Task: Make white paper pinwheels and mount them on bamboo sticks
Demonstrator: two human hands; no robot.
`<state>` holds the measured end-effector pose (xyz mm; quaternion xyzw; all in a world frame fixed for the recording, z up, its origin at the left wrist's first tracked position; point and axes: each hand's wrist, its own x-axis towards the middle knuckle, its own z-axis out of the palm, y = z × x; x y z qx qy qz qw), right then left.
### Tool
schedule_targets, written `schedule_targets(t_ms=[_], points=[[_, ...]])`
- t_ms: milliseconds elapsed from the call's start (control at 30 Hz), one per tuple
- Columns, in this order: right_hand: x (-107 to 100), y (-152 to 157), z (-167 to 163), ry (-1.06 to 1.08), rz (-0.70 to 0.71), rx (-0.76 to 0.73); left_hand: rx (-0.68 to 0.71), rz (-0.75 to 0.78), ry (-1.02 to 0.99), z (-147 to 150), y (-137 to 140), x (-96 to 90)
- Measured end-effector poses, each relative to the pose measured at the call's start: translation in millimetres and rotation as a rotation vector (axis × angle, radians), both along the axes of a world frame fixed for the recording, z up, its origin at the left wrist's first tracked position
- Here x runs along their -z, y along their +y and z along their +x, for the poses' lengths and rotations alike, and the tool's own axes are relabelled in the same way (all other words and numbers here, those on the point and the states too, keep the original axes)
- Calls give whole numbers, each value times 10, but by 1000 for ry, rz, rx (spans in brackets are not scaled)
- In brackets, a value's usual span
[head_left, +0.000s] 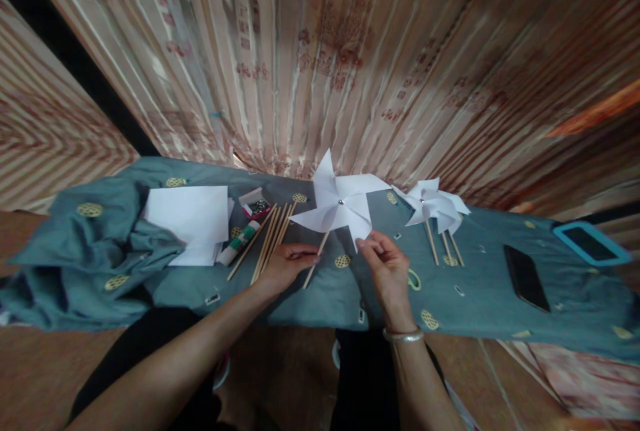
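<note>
A white paper pinwheel (345, 199) with a shiny pin at its centre is held up over the cloth-covered table. My left hand (287, 268) is closed on its wooden stick (316, 261), pinching it below the blades. Thumb and fingers of my right hand (386, 268) pinch the tip of the lower blade. To the right lie several finished-looking pinwheels (434, 206) in an overlapping pile, their sticks pointing toward me. Left of my left hand, several loose wooden sticks (270, 241) lie side by side.
A stack of white paper squares (187, 221) lies at the left, beside a green-and-white glue stick (240, 242) and a small box of pins (256, 204). Green-handled scissors (414, 280) lie partly behind my right hand. Farther right are a black phone (526, 278) and a blue-framed tablet (593, 243).
</note>
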<state>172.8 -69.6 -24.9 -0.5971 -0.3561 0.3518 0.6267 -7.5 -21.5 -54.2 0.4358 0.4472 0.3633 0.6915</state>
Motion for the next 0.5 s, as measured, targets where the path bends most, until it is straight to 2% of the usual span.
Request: schedule_targets(t_ms=[300,500], points=[[-44,-18,-132,20,-36,-72,2,15,22,4,1,19],[-3,-23,-206,31,-46,-144,9,34,30,0,-17,-3]])
